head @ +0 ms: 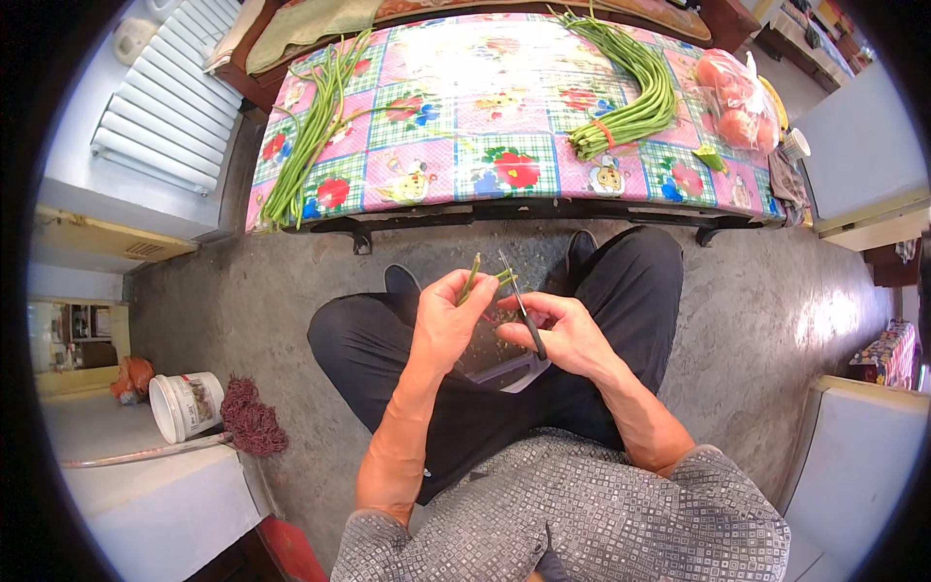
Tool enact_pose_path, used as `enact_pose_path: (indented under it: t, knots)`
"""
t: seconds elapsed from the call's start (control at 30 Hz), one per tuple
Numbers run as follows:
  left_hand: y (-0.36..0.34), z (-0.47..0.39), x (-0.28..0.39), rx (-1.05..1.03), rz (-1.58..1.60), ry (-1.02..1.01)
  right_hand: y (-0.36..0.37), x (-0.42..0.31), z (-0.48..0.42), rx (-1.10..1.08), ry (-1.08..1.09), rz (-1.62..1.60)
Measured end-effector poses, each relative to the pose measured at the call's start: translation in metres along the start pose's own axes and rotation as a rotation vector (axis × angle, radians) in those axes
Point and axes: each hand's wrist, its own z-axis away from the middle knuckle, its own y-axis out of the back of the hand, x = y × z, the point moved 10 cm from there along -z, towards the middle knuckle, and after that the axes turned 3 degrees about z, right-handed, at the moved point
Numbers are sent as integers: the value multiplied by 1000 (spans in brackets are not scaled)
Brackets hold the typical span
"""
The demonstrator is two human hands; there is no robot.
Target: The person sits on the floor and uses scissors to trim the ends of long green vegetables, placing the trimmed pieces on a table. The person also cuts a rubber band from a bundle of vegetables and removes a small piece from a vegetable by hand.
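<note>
My left hand (451, 313) pinches a few short green bean pieces (471, 275) between thumb and fingers, their ends sticking out past the fingertips. In my right hand (556, 331) is a pair of scissors (525, 309) with dark handles, its blades pointing up and away from me. The blades lie right by the bean ends (506, 276) that stick out to the right of my left thumb. Whether the blades touch them I cannot tell. Below my hands, between my knees, is a container with a pale rim (513, 372), partly hidden by my hands and legs.
Ahead, a low table with a patterned cloth (502, 109) bears loose long beans (313, 138), a banded bundle of them (647, 94) and a plastic bag of round red produce (738, 109). A white bucket (185, 407) and a dark red mop head (251, 418) are at the left.
</note>
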Motion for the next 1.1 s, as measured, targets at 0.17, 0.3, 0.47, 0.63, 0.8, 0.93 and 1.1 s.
enact_pose_path:
  t: [0.17,0.3,0.47,0.63,0.8,0.93,1.1]
  knots:
    - [-1,-1,-3,-24,-1,40,-1,7,1,-17,-19,-56]
    - [2,-1,-11,-53,15,87,-1,6,4,-47,-26,-98]
    - [-2,-1,-15,-113,-7,120,2,9,7,-45,-45,-56]
    - [-10,0,-16,-149,9,88,13,10,7,-12,-16,1]
    - [-14,1,-22,-232,-108,97,29,4,3,-31,75,303]
    - [-15,0,-28,-282,-214,100,30,-11,2,-50,225,551]
    - [-21,3,-38,-367,-284,168,28,-12,1,-90,196,555]
